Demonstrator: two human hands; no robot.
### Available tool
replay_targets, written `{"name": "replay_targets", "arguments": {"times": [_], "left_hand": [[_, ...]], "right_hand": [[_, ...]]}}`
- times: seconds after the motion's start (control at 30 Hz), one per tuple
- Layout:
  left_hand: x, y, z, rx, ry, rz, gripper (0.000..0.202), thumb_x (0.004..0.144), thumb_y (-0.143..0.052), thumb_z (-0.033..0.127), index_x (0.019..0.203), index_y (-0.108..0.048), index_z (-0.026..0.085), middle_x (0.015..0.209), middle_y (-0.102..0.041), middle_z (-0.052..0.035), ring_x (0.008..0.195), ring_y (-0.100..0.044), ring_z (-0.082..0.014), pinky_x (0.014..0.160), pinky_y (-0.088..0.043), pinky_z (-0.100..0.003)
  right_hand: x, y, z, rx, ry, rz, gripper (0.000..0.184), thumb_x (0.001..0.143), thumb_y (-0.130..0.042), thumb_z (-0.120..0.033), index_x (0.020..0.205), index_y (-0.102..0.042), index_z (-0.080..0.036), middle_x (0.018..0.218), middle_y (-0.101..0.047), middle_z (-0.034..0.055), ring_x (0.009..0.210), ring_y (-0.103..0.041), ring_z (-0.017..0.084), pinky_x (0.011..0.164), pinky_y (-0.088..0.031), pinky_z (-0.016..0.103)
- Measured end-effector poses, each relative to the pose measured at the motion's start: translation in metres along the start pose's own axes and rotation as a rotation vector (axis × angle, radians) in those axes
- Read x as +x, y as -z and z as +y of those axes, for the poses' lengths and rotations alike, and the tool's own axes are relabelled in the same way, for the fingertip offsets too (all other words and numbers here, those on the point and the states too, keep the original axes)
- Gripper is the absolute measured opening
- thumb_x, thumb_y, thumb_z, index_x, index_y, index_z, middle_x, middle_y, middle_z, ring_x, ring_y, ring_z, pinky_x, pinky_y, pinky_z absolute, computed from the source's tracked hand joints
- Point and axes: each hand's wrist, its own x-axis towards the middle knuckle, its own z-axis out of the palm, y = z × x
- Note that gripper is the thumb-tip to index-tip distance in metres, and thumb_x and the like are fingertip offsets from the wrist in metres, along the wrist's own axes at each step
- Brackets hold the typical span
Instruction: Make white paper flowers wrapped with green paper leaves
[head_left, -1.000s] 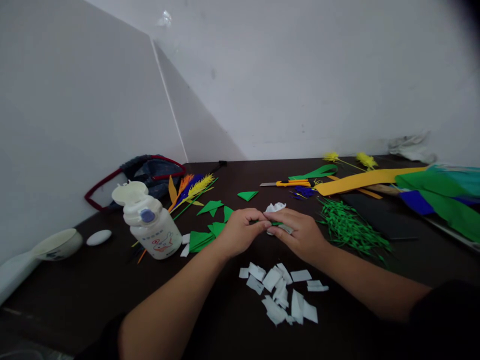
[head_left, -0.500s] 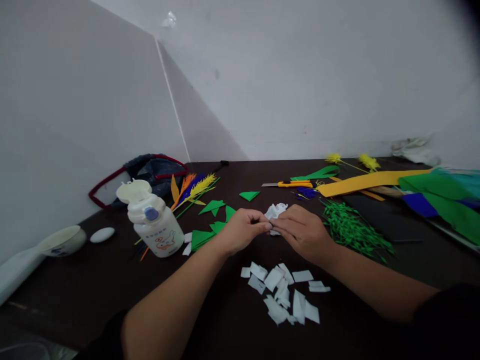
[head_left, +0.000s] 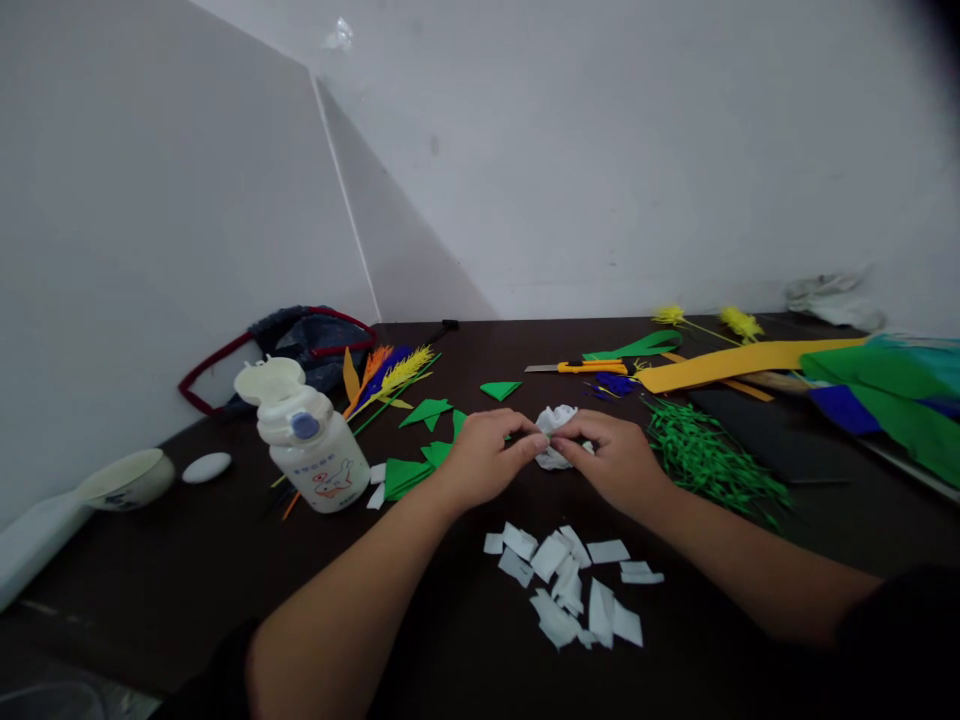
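Note:
My left hand (head_left: 496, 450) and my right hand (head_left: 609, 452) meet above the middle of the dark table. Thumb and forefinger of each are pinched together, tip close to tip. Between them sits something tiny with a greenish tint, too small to name. Just behind the fingertips lies a crumpled white tissue (head_left: 553, 420), partly covered by the right hand. Several cut scraps of white paper (head_left: 566, 570) are spread in front of the hands. Folded green paper pieces (head_left: 409, 475) lie beside the left hand, and a heap of thin green paper stems (head_left: 705, 455) is right of the right hand.
A white bottle (head_left: 319, 450) with its lid up stands at left, near a bowl (head_left: 131, 480) and a white oval object (head_left: 207, 467). A yellow utility knife (head_left: 592, 367), blade out, lies behind the hands. Yellow paper (head_left: 735, 366) and a black flat object (head_left: 772, 440) are at right.
My right hand has turned, its fingers lifting off the tissue into a pinch facing my left hand. More of the tissue shows between the hands.

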Motion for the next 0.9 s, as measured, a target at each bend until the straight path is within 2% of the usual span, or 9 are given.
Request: {"name": "replay_targets", "arguments": {"times": [0.13, 0.27, 0.33, 0.4, 0.5, 0.6, 0.67, 0.83, 0.9], "left_hand": [[0.001, -0.005, -0.002, -0.283, 0.12, -0.136, 0.027, 0.083, -0.042, 0.034, 0.078, -0.059, 0.014, 0.069, -0.056, -0.0003, 0.066, -0.049, -0.0122, 0.062, -0.038, -0.023], [0.002, -0.007, -0.004, -0.304, 0.121, -0.137, 0.016, 0.079, -0.048, 0.025, 0.073, -0.058, 0.014, 0.066, -0.055, 0.0015, 0.064, -0.048, -0.0109, 0.061, -0.037, -0.022], [0.002, -0.005, -0.004, -0.191, 0.064, -0.098, 0.014, 0.079, -0.05, 0.024, 0.072, -0.057, 0.015, 0.067, -0.056, 0.0012, 0.066, -0.049, -0.0116, 0.065, -0.038, -0.024], [0.002, -0.003, -0.004, 0.003, -0.027, -0.045, 0.012, 0.078, -0.052, 0.025, 0.071, -0.058, 0.017, 0.07, -0.057, 0.0008, 0.072, -0.05, -0.0131, 0.078, -0.036, -0.03], [0.0, -0.001, -0.003, 0.267, -0.137, -0.005, 0.01, 0.079, -0.052, 0.025, 0.073, -0.059, 0.02, 0.074, -0.057, 0.0013, 0.082, -0.05, -0.015, 0.095, -0.02, -0.041], [-0.002, 0.0, -0.002, 0.297, -0.132, -0.02, 0.008, 0.078, -0.053, 0.028, 0.078, -0.059, 0.023, 0.082, -0.058, 0.0016, 0.088, -0.05, -0.0162, 0.097, -0.013, -0.045], [-0.002, 0.0, -0.003, 0.209, -0.079, -0.047, 0.013, 0.079, -0.052, 0.034, 0.084, -0.059, 0.024, 0.088, -0.059, 0.0004, 0.09, -0.05, -0.0171, 0.096, -0.018, -0.044], [0.002, -0.003, -0.008, 0.018, 0.011, -0.161, 0.02, 0.084, -0.044, 0.029, 0.079, -0.06, 0.019, 0.082, -0.059, -0.0017, 0.083, -0.052, -0.0151, 0.081, -0.036, -0.032], [0.003, -0.005, -0.009, 0.023, 0.006, -0.166, 0.016, 0.082, -0.048, 0.027, 0.076, -0.06, 0.018, 0.081, -0.059, -0.0009, 0.082, -0.052, -0.0146, 0.081, -0.036, -0.031]], "right_hand": [[-0.005, 0.004, 0.003, -0.319, 0.414, 0.004, 0.017, 0.079, -0.048, -0.016, 0.081, -0.065, -0.017, 0.075, -0.063, 0.0072, 0.075, -0.052, 0.018, 0.071, -0.042, 0.033], [-0.007, 0.004, 0.003, -0.375, 0.471, -0.025, 0.018, 0.08, -0.047, -0.016, 0.081, -0.065, -0.017, 0.075, -0.063, 0.0074, 0.073, -0.051, 0.018, 0.069, -0.042, 0.033], [-0.005, 0.002, 0.002, -0.261, 0.364, -0.021, 0.016, 0.079, -0.049, -0.017, 0.079, -0.065, -0.017, 0.075, -0.063, 0.0065, 0.074, -0.052, 0.017, 0.07, -0.042, 0.032], [-0.003, -0.001, 0.001, -0.072, 0.136, -0.05, 0.013, 0.076, -0.053, -0.02, 0.075, -0.065, -0.017, 0.072, -0.063, 0.0045, 0.072, -0.055, 0.016, 0.068, -0.043, 0.03], [0.0, -0.005, 0.003, 0.243, -0.208, -0.142, 0.012, 0.073, -0.055, -0.023, 0.066, -0.061, -0.017, 0.062, -0.062, 0.001, 0.061, -0.055, 0.014, 0.059, -0.043, 0.026], [0.001, -0.006, 0.004, 0.328, -0.287, -0.166, 0.012, 0.073, -0.055, -0.023, 0.063, -0.059, -0.017, 0.058, -0.06, -0.0001, 0.058, -0.054, 0.014, 0.056, -0.042, 0.026], [0.0, -0.004, 0.005, 0.19, -0.192, -0.132, 0.009, 0.072, -0.055, -0.021, 0.065, -0.061, -0.018, 0.063, -0.062, 0.001, 0.062, -0.056, 0.014, 0.06, -0.042, 0.027], [-0.005, 0.0, 0.003, -0.255, 0.295, -0.101, 0.017, 0.079, -0.047, -0.018, 0.074, -0.063, -0.016, 0.075, -0.062, 0.0066, 0.076, -0.053, 0.018, 0.072, -0.04, 0.032], [-0.006, -0.001, 0.002, -0.316, 0.352, -0.115, 0.02, 0.08, -0.045, -0.018, 0.074, -0.064, -0.016, 0.074, -0.061, 0.0071, 0.076, -0.051, 0.018, 0.072, -0.039, 0.033]]}}
